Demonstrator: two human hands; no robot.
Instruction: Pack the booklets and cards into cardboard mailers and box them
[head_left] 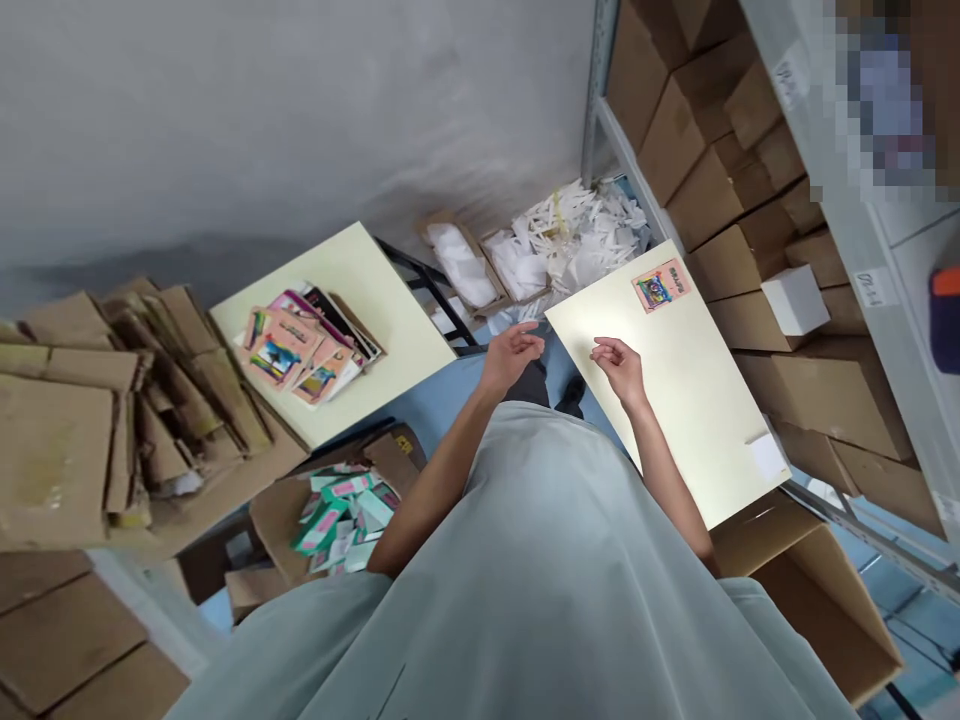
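Note:
My left hand hovers in front of my body, between two pale tables, with its fingers loosely bent and apart and nothing in it. Over the inner edge of the right table, my right hand is also held in the air, its fingers slightly curled and empty. A single pink printed packet with a colourful picture lies at the far end of that table. On the left table is a loose pile of similar flat printed packets, some pink, some dark. Neither hand touches a packet.
Flattened cardboard is stacked at left, above a carton of green-and-white small boxes. White paper pieces heap by the wall. Shelves of brown cartons line the right; an open carton stands below the right table.

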